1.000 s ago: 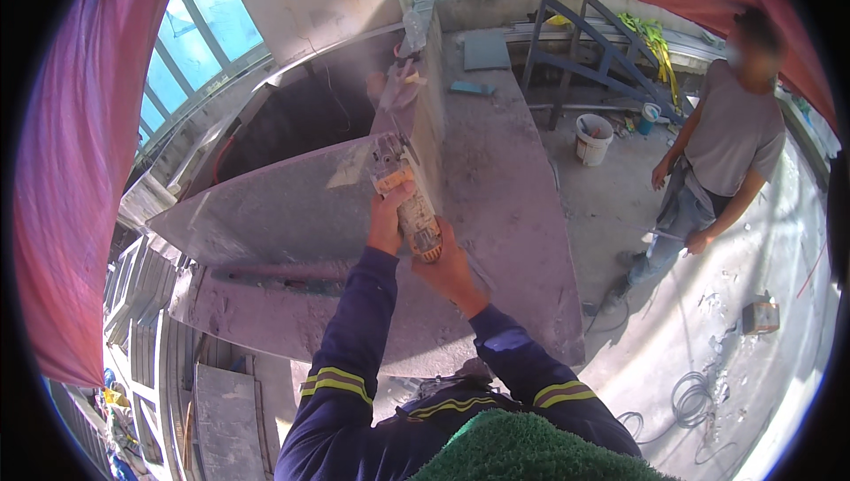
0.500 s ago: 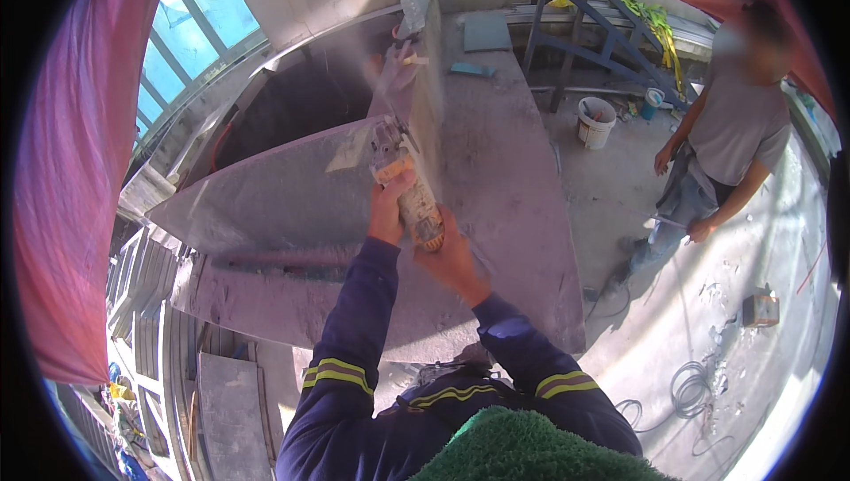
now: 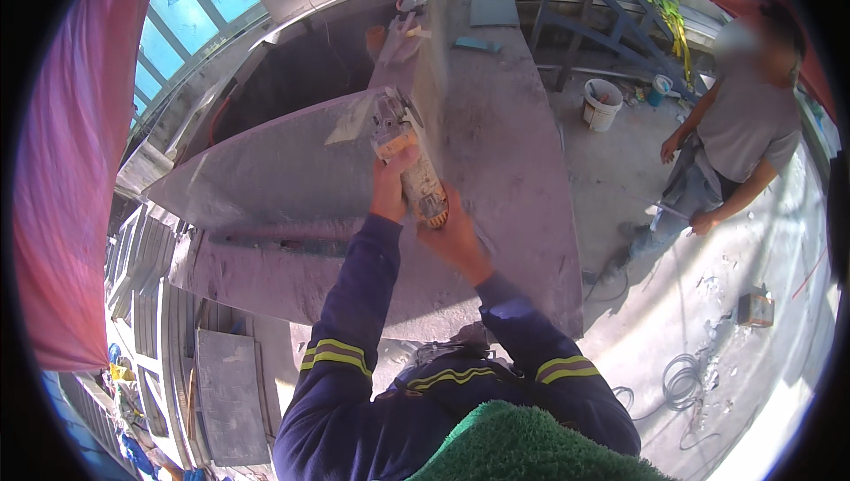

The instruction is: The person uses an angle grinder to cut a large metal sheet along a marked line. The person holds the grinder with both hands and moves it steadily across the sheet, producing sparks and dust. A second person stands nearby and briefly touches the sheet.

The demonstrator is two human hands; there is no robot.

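Both hands are closed around a dusty orange angle grinder, which points away from me with its head at the far end. My left hand wraps the body from the left, near the head. Lower down, my right hand grips the rear end. The grinder's head is at the top corner of an upright grey slab, close to a second upright slab edge; whether the disc touches it I cannot tell. Under my arms spreads a dust-covered flat slab.
At the right stands a person holding a thin rod. Beyond the slab are a white bucket and a dark metal frame. A coiled cable and a small block lie on the floor. Red sheeting hangs at left.
The dust cloud by the grinder head has thinned, and an orange cup-like thing behind shows more clearly. My view has shifted slightly. Both hands keep their hold on the grinder.
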